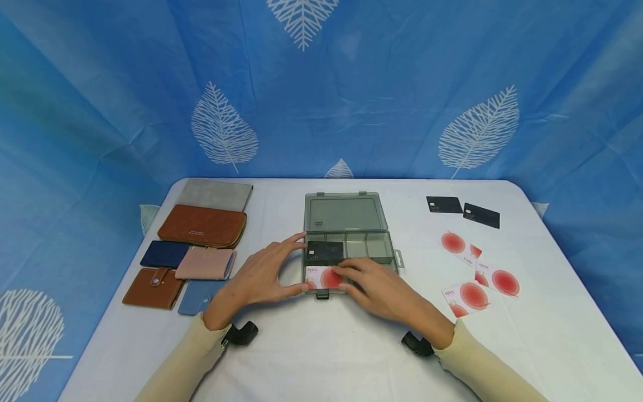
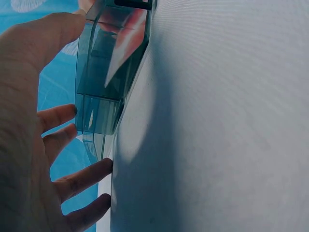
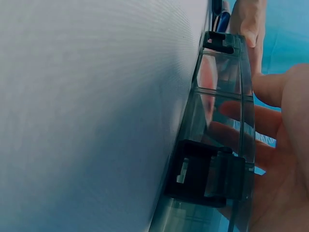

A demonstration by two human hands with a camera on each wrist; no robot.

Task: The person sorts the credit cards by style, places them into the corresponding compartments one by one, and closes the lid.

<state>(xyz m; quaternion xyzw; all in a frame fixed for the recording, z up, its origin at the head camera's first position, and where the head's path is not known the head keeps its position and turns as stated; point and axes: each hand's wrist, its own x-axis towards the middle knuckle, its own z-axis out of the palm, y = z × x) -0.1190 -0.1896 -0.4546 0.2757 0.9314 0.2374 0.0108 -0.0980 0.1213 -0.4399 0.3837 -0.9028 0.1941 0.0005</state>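
Black card (image 1: pixel 325 252) in the open box (image 1: pixel 346 234): "VIP" legible near its lower edge. White-and-red card (image 1: pixel 321 277) at 6 o'clock of it: small red word at top left, too blurred to read. Remaining print illegible.

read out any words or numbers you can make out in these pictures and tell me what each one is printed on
"VIP": black card lying in the open grey box, by the left hand.
Small red print, top left of the red and white card under the right hand: too blurred to read.
Print on the three red and white cards on the table, the two black cards and the brown wallet: too small to read.
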